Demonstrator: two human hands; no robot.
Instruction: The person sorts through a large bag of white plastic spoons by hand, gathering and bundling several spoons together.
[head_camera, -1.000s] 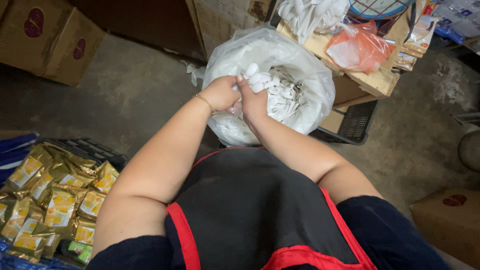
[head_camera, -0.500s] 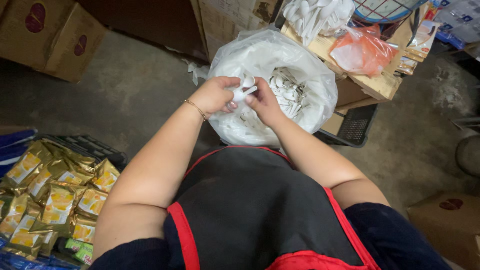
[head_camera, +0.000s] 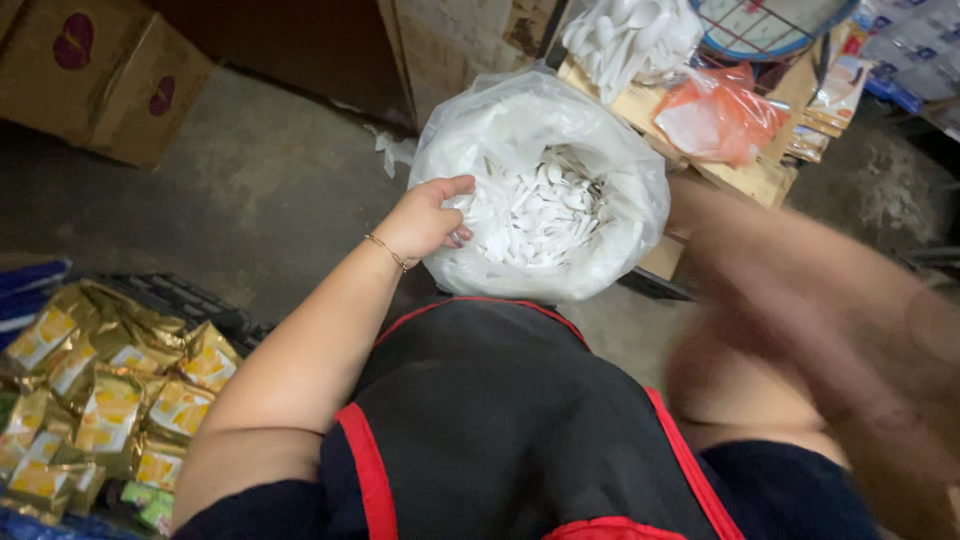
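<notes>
From the head view I see my left hand (head_camera: 425, 218) gripping the rim of the clear plastic bag (head_camera: 470, 120), holding its mouth open; the white plastic spoons (head_camera: 540, 205) lie heaped inside, none taken out that I can see; my right arm (head_camera: 800, 310) is a blur at the right, its hand unreadable; gold snack packets (head_camera: 100, 390) sit lower left.

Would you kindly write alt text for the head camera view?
The person's left hand grips the rim of a big clear plastic bag full of white plastic spoons; the right arm is a motion blur. Gold snack packets lie lower left, cardboard boxes upper left.
</notes>
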